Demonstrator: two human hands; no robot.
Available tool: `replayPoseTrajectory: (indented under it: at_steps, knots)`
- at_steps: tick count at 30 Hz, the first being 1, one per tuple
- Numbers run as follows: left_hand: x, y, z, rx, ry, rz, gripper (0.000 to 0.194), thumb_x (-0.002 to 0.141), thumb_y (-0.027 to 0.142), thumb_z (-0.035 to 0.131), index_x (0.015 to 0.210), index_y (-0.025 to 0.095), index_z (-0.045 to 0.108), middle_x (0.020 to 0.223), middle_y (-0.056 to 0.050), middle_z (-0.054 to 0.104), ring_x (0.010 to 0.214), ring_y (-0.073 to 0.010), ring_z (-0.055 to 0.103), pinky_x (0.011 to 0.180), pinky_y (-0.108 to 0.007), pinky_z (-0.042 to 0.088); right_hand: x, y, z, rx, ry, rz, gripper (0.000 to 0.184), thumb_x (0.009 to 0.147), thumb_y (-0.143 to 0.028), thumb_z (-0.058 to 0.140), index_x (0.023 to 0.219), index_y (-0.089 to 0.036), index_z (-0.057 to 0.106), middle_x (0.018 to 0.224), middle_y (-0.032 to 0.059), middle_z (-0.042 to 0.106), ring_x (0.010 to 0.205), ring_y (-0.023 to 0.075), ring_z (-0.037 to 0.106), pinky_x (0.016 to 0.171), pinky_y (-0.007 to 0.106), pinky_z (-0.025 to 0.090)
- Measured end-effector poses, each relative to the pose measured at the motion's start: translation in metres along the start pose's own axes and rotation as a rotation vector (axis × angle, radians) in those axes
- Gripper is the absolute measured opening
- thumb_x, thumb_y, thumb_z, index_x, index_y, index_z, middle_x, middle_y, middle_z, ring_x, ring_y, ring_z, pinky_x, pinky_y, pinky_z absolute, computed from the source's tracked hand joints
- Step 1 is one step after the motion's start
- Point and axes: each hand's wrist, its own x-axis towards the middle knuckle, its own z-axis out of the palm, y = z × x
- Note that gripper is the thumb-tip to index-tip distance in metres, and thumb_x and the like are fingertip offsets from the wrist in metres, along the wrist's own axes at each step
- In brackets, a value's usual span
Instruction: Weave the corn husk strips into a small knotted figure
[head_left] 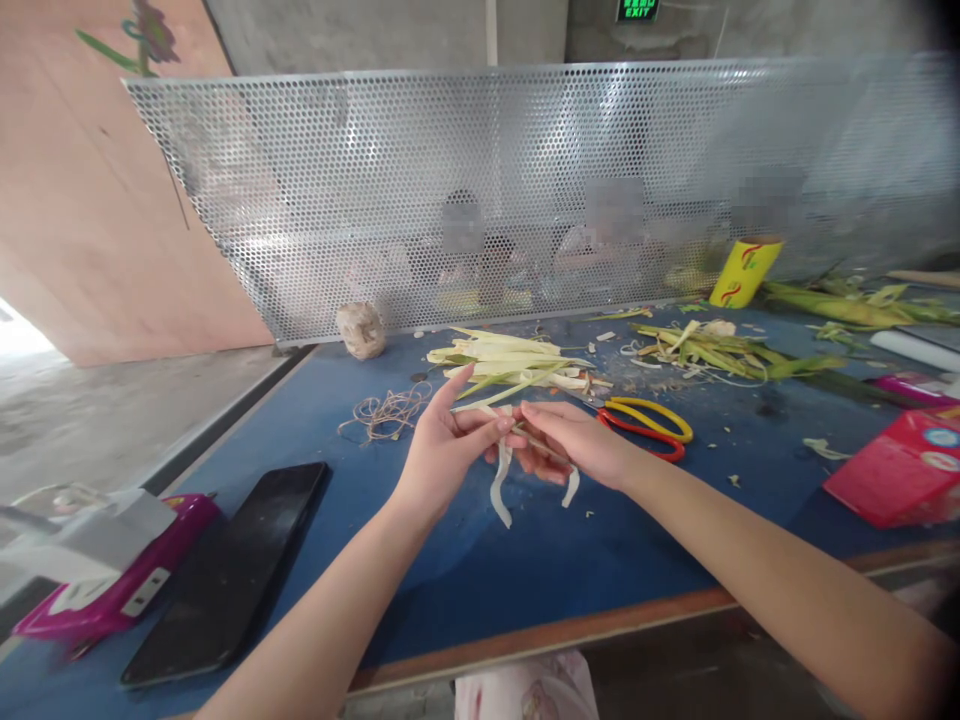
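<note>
My left hand [457,430] and my right hand [566,440] meet over the middle of the blue table. Between them they pinch a pale plant strip [500,490], which looks like corn husk; its ends hang below my fingers. The left index finger points up while the thumb presses on the strip. My right fingers are curled round the strip and partly hidden. Just beyond lies a pile of pale husk strips [510,355]. Scissors [649,425] with yellow and red handles rest beside my right hand. Left of my hands is a loose tangle of thin twine [386,412].
A black phone [232,570] and a purple-and-white object [127,570] lie at the left. More green husks [727,350], a yellow roll [746,272] and a red box [896,468] are toward the right. A perforated metal screen [375,190] bounds the far edge, with people behind it.
</note>
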Motion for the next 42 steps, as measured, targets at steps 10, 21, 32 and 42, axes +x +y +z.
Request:
replayPoseTrajectory:
  at_steps: [10,21,32,42]
  knots:
    - [0.0,0.003,0.0,-0.02,-0.012,-0.079,0.076,0.07,0.015,0.067,0.134,0.007,0.027,0.056,0.002,0.062,0.047,-0.0074,0.054,0.043,-0.017,0.035,-0.003,-0.006,-0.008,-0.307,0.004,-0.077,0.011,0.08,-0.027,0.054,0.076,-0.016,0.055,0.057,-0.0042,0.055,0.036,0.0037,0.041,0.036,0.017,0.032]
    - [0.004,-0.005,-0.004,0.069,-0.025,0.02,0.095,0.058,0.014,0.075,0.137,0.016,0.022,0.065,0.001,0.067,0.054,-0.0134,0.062,0.043,-0.019,0.039,-0.007,-0.006,-0.009,-0.627,0.192,-0.162,0.016,0.078,-0.032,0.055,0.074,-0.019,0.063,0.055,-0.0019,0.055,0.041,0.0077,0.046,0.039,0.02,0.033]
    - [0.006,-0.007,-0.005,0.13,0.005,0.081,0.088,0.062,0.013,0.072,0.136,0.014,0.023,0.065,0.002,0.066,0.054,-0.0126,0.062,0.046,-0.019,0.042,-0.007,-0.008,-0.011,-1.011,0.295,-0.249,0.016,0.071,-0.026,0.064,0.087,-0.024,0.066,0.059,-0.004,0.06,0.047,0.008,0.046,0.049,0.021,0.03]
    - [0.003,-0.006,-0.001,0.07,-0.01,-0.011,0.098,0.059,0.01,0.075,0.138,0.011,0.015,0.058,-0.001,0.068,0.059,-0.0198,0.067,0.043,-0.02,0.045,-0.011,-0.006,-0.01,-1.31,0.427,-0.533,0.019,0.084,-0.023,0.049,0.077,-0.021,0.067,0.069,0.0007,0.068,0.061,0.0121,0.057,0.055,0.024,0.03]
